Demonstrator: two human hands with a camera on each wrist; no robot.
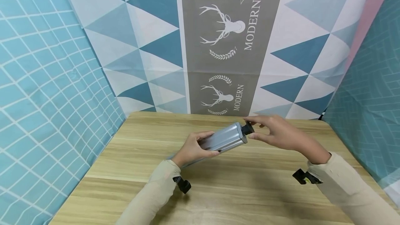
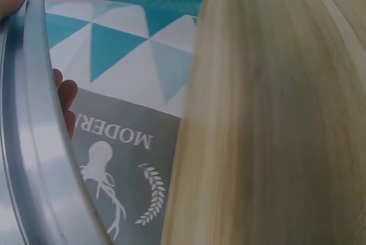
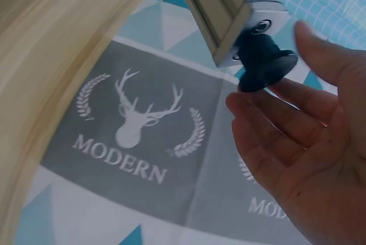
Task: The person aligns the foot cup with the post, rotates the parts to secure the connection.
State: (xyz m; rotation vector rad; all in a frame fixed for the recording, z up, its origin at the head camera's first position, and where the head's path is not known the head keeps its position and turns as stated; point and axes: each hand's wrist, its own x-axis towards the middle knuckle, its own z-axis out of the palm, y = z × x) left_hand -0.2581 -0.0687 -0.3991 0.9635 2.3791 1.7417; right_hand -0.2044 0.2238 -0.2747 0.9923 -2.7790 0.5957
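My left hand (image 1: 194,150) grips a silver aluminium profile (image 1: 223,138), its thumb along the near side and its fingers over the far side. The bar is tilted, its end with the black foot raised toward the right. From that end plate sticks a black levelling foot (image 3: 266,64) with a round flared disc. My right hand (image 3: 303,125) is spread around the disc, fingers below it and thumb apart from it in the right wrist view. Whether its fingertips touch the disc, I cannot tell. In the left wrist view the profile (image 2: 43,125) shows long grooves.
Beneath the hands lies a wood-grain table (image 1: 225,190). A patterned cloth (image 1: 150,44) with deer prints hangs behind it, with a blue grid cloth (image 1: 40,79) at left and a teal cloth (image 1: 368,114) at right. Black camera mounts (image 1: 182,184) sit on both sleeves.
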